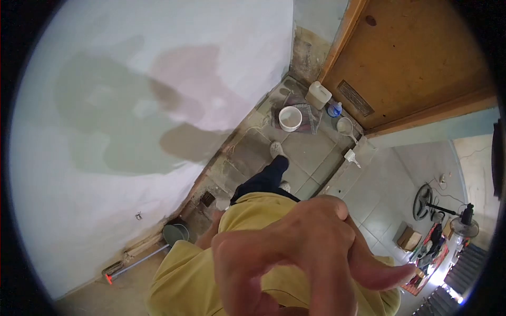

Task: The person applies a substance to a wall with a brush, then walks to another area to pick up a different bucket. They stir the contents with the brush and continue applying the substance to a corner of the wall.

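Nearest item: a small pale object (224,204) lies at the finger end of the left hand (215,217), in front of the yellow shirt (243,211) and close to the base of the white wall (110,203). It appears to touch the left fingers. The left hand is the nearer of the two; the right hand (312,227) is raised close to the camera, well apart from the object. The object's identity and long axis cannot be told.

State of the fingers, left: small in view and partly hidden; whether they grip the pale object or only touch it cannot be told. State of the fingers, right: bent, with a gap between digits and one digit extended toward the right side of the view. Some ends are cut off by the lower edge, so a pinch cannot be confirmed. No held item is visible.

Surrounding items: a dark bucket (174,233) is near the left hand, beside the wall, with a pole (138,265) next to it. Beyond the shoe (276,149), a white tub (290,119) rests on a flattened sack (312,120). A jug (318,95), a blue bottle (334,109), a handled pot (344,126) and a brush (351,156) stand or lie nearby, toward the door (416,63).
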The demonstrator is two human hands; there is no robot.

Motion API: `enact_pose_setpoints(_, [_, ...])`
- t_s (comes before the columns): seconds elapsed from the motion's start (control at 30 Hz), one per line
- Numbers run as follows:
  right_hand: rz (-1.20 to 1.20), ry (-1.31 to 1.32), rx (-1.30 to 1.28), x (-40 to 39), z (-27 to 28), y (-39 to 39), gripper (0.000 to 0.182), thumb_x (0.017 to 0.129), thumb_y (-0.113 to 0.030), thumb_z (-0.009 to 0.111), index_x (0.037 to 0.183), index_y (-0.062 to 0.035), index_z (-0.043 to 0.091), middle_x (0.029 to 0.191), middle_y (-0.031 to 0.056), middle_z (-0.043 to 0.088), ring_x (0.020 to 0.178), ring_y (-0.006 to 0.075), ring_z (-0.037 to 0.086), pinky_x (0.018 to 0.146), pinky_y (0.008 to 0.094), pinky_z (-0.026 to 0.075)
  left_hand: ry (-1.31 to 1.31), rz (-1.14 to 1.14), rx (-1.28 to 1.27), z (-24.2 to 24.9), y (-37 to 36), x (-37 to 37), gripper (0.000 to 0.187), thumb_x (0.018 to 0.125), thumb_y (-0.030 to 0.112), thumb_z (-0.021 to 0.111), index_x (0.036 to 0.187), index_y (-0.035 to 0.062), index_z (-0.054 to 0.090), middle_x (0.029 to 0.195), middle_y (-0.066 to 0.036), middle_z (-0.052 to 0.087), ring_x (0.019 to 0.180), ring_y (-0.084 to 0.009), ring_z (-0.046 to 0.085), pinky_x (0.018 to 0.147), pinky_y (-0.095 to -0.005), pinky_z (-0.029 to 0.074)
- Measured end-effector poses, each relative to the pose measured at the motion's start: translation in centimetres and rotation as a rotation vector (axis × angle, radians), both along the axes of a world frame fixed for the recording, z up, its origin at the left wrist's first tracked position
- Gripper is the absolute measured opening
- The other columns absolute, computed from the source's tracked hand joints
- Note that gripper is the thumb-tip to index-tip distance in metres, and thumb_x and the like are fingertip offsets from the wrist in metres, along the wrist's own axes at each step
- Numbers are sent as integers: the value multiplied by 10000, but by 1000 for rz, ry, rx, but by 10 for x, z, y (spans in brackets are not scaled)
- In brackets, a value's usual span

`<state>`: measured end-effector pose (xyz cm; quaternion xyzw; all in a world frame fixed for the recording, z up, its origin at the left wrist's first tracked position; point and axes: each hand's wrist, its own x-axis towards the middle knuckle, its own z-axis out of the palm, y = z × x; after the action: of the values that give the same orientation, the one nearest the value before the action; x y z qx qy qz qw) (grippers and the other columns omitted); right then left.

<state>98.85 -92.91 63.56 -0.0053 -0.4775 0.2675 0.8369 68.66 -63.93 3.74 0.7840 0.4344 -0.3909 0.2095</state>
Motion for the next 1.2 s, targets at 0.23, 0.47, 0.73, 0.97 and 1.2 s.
enact_pose_setpoints(0.23, [-15, 169, 103, 44, 7, 9, 492, 876, -505, 489, 1045, -61, 616, 819, 77, 427, 586, 157, 459, 493, 361, 395, -249, 947, -219, 6, -58, 2, 319, 788, 233, 504, 892, -48, 611, 774, -169, 606, 660, -278, 597, 555, -411, 457])
enact_pose_setpoints(0.47, [-79, 313, 241, 99, 17, 14, 409, 908, -356, 581, 938, 45, 658, 684, -7, 393, 500, 88, 388, 422, 287, 338, -477, 312, 11, 55, -68, 225, 364, 794, 247, 521, 895, -92, 609, 805, -219, 633, 716, -320, 635, 608, -427, 479])
enact_pose_setpoints(0.73, [9, 168, -2, 166, 19, -23, 679, 805, -634, 540, 883, 34, 630, 727, 29, 404, 522, 134, 378, 533, 268, 368, -618, 474, 91, 61, -37, 394, 442, 747, 308, 655, 948, -85, 629, 940, -268, 640, 917, -400, 617, 789, -451, 465])
enact_pose_setpoints(0.97, [384, 500, -150, 182, 27, -84, 802, 777, -723, 472, 965, 44, 605, 735, 49, 411, 518, 168, 412, 634, 263, 476, -393, 607, -33, 93, -98, 388, 489, 767, 406, 601, 931, -51, 655, 942, -252, 647, 910, -383, 625, 796, -435, 478])
enact_pose_setpoints(1.2, [311, 398, -98, 211, 20, -111, 775, 788, -721, 456, 978, 13, 612, 792, 73, 423, 579, 180, 441, 683, 267, 503, -289, 150, -45, 48, -148, 297, 528, 760, 401, 572, 980, -74, 644, 1036, -290, 614, 1007, -418, 586, 862, -473, 453])
